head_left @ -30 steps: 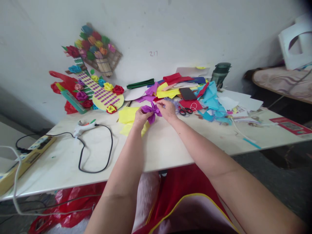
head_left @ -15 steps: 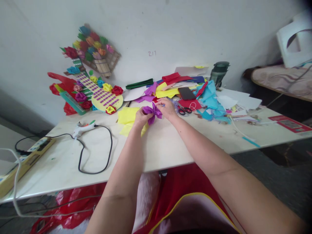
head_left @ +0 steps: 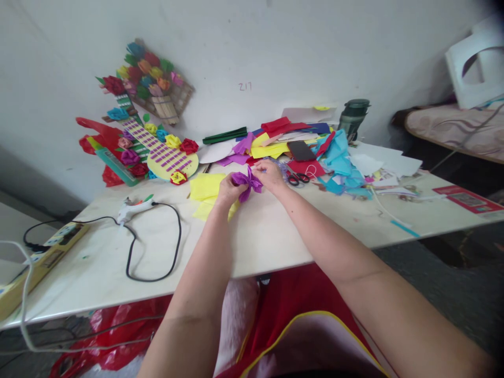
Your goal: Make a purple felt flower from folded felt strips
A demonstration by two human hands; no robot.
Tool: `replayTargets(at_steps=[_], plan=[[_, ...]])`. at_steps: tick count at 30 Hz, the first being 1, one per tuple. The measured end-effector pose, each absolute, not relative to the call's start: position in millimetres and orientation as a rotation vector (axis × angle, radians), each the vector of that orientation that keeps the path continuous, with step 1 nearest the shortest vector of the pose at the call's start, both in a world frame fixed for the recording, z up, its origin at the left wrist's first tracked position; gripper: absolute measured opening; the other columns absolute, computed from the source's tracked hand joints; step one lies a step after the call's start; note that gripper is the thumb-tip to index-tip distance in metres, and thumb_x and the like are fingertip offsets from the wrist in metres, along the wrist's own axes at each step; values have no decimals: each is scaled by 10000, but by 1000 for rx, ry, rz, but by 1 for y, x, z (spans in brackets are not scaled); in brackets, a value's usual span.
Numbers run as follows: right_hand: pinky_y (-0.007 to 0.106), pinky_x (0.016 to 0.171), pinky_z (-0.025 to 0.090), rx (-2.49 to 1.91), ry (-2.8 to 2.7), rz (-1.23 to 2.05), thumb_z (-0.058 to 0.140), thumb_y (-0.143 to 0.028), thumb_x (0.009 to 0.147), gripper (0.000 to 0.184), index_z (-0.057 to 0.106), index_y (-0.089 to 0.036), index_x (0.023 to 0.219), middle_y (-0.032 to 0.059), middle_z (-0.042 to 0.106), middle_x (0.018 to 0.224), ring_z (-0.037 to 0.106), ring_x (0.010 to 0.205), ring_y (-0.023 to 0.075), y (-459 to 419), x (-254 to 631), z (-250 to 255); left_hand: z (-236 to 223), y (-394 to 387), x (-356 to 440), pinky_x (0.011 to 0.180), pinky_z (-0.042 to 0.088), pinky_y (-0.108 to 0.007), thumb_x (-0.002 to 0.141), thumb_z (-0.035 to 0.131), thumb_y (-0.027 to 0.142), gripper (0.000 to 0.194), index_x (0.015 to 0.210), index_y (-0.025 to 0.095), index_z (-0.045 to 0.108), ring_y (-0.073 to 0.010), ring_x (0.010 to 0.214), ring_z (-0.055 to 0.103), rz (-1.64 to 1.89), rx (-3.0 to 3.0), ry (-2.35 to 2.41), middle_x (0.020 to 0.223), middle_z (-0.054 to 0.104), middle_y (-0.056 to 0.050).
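A purple paper flower (head_left: 249,184) with several petals is held just above the table in the head view. My left hand (head_left: 228,190) pinches its left side, fingers closed on the petals. At its upper right, my right hand (head_left: 268,174) has thumb and fingertips closed together on a petal's edge. Yellow crepe paper (head_left: 205,188) lies flat beneath and left of my left hand. Black-handled scissors (head_left: 298,179) rest to the right of my right hand.
A glue gun (head_left: 135,209) with a looped black cord lies left, near a power strip (head_left: 43,265). Decorated paper guitars (head_left: 173,163) lean at the back left. Coloured paper (head_left: 271,148), a dark phone (head_left: 301,150) and a bottle (head_left: 354,118) stand or lie behind.
Almost nothing differs. Both hands keep hold of the purple flower, and its petals have shifted very slightly.
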State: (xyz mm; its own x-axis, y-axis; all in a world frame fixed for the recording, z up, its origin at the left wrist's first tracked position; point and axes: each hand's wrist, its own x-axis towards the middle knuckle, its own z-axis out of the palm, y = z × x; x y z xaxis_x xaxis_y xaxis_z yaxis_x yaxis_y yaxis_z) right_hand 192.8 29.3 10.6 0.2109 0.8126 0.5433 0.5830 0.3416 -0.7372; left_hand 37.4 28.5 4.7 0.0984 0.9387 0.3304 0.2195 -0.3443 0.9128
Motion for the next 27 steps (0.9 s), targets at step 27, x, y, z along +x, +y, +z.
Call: replayTargets(at_steps=[27], plan=[[273, 784, 465, -1392, -1591, 285, 548, -128, 581, 77, 600, -172, 546, 15, 650, 867, 587, 800, 147, 29, 195, 9, 9, 24, 41, 596, 407, -268, 480, 696, 150, 225, 685, 189, 612, -134, 565, 513, 1262, 1790, 1240, 588, 587, 30]])
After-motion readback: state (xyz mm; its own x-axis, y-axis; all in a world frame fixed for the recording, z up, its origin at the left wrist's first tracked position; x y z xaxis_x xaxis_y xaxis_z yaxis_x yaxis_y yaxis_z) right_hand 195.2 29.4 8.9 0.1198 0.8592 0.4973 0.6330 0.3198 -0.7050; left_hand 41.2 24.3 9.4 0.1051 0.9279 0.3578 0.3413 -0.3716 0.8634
